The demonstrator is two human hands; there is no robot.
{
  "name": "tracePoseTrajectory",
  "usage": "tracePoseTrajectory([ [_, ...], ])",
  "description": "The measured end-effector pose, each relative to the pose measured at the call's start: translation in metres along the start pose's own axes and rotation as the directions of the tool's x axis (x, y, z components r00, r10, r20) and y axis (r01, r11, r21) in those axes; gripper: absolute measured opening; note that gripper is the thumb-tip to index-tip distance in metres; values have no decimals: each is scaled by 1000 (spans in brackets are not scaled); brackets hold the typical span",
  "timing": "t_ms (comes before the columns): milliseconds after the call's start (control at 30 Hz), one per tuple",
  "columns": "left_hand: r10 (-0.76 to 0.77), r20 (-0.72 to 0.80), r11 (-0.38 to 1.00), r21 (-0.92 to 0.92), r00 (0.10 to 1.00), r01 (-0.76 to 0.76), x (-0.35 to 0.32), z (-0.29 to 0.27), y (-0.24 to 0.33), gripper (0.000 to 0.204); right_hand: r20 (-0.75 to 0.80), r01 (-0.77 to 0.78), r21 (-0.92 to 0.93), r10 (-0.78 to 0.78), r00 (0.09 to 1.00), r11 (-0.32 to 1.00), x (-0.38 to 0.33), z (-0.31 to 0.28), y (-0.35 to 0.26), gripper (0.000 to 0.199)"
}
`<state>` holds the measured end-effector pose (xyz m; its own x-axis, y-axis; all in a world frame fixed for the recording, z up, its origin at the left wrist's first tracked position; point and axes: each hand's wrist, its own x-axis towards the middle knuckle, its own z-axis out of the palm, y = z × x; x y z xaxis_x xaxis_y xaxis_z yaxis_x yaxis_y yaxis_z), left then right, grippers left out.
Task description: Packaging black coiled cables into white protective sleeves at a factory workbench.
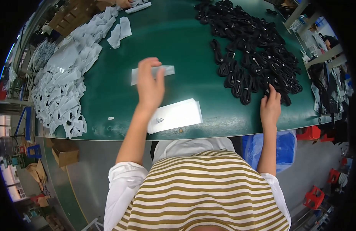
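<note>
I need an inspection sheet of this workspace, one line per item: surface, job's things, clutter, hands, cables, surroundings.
Surface: green table, bare in the middle.
Job's things: small clear bag at the left hand; stack of white bags near the front edge.
Clutter: large heap of filled clear bags on the left side.
Hands: left hand raised over the small clear bag, grip unclear; right hand touching the cable pile's edge.
Cables: pile of coiled black cables on the right.
Surroundings: cardboard box and blue bin on the floor.
</note>
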<state>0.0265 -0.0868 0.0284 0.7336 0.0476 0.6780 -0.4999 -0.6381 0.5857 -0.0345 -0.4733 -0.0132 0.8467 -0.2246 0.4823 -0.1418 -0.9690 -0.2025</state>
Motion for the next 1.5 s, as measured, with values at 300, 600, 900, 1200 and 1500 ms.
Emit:
tracePoseTrajectory([
  [300,60,467,991,-130,882,1,-93,9,52,21,433,-394,833,-15,901,388,-27,-24,-66,49],
  [600,-4,451,999,-40,892,25,-100,19,55,11,30,252,813,-469,883,525,-40,-28,-105,45],
  [900,-33,433,955,-252,901,156,-95,14,59,12,173,324,754,-649,741,571,-40,-29,-99,40],
  [1200,112,372,972,-232,921,-24,-79,3,70,13,222,-24,949,-611,760,315,-40,-22,-117,27],
  [1500,-393,276,598,-648,877,472,-37,-32,53,4,116,16,946,-387,915,322,-27,-29,-134,30],
])
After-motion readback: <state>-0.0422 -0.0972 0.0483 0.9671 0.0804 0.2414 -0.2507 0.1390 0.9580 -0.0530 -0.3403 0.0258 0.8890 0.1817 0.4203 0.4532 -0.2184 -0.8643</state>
